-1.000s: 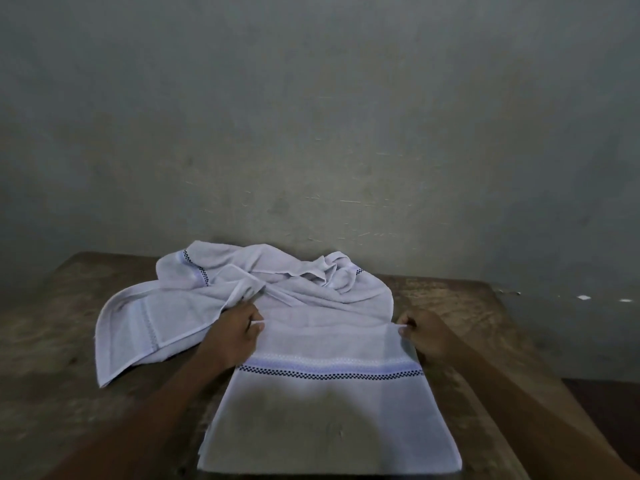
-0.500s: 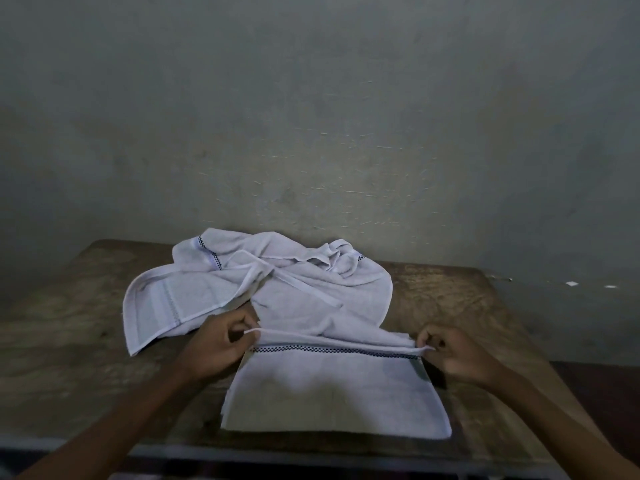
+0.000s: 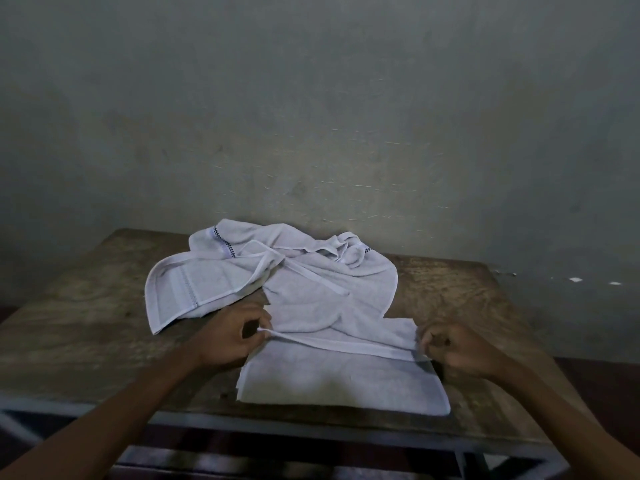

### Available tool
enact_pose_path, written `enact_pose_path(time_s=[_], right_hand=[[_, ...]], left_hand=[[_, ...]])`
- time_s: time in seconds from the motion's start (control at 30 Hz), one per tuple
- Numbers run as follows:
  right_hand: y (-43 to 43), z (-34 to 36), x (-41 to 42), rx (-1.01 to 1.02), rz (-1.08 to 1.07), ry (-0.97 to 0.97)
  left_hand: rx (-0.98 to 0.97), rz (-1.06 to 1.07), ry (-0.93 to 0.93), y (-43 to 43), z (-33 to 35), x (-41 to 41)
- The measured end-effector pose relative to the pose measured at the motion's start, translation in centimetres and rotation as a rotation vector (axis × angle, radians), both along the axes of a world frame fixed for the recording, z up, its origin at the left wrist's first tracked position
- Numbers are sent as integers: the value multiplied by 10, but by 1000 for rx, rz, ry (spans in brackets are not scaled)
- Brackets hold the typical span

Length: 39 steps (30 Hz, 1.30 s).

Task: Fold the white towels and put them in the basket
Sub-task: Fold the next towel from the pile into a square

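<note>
A white towel (image 3: pixel 341 381) lies flat at the front of the wooden table (image 3: pixel 86 327), its far edge lifted and doubled toward me. My left hand (image 3: pixel 230 336) pinches the left end of that lifted hem. My right hand (image 3: pixel 457 348) pinches the right end. Behind it lies a crumpled heap of white towels (image 3: pixel 277 282) with dark checked trim. No basket is in view.
The table stands against a grey plaster wall (image 3: pixel 311 116). Its metal frame (image 3: pixel 311 433) runs along the near edge. Bare wood shows left of the heap and to the right of the towels.
Both hands have drawn the towel's far edge toward me, folding it over; the checked band is now hidden under the fold. The view has tilted so the table sits lower.
</note>
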State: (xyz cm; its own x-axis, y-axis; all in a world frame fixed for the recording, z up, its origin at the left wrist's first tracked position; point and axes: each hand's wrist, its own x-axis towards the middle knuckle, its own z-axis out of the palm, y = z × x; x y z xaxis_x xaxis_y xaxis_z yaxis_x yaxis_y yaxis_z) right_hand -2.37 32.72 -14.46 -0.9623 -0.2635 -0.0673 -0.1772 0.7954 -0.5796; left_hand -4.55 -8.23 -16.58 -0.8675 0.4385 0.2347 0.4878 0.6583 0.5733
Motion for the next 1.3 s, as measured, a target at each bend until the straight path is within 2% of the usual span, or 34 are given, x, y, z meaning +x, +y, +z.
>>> enact_pose_path(time_s=[0.03,0.1,0.17,0.2,0.37,0.43,0.57,0.73,0.8,0.87,1.0,1.17,1.23,1.3], right_hand=[[-2,1,-1,-32,-8,-7],[-7,2,-5,-100,-81,10],[-11,1,-14,-68,-186,26],[-11,-2,-21,-25,-207,34],[-11,-5,-49,109,-74,-61],[-14,-6,-56,179,-27,-69],[-20,-8,-69,213,-33,-88],[-17,5,-77,184,-94,-113],[-15,11,-78,184,-90,-127],[-11,16,-79,188,-87,-120],[-3,36,-79,123,-138,8],[-4,67,-81,-89,-283,365],[-8,71,-72,-120,-273,442],[-9,63,-57,-38,-234,384]], left_hand=[[11,8,-3,0,-2,-1],[158,88,-33,5,-4,-4],[306,203,-75,14,-4,-11],[310,241,-76,16,-7,-18],[-22,159,-169,17,-24,-51],[-127,159,-150,21,-27,-60],[-231,131,-133,28,-24,-73],[-368,98,-414,32,-5,-86],[-407,112,-422,32,-3,-89],[-344,143,-358,32,0,-92],[-81,129,-143,32,24,-99],[235,277,157,36,60,-101],[269,286,283,36,61,-93],[178,232,331,30,48,-82]])
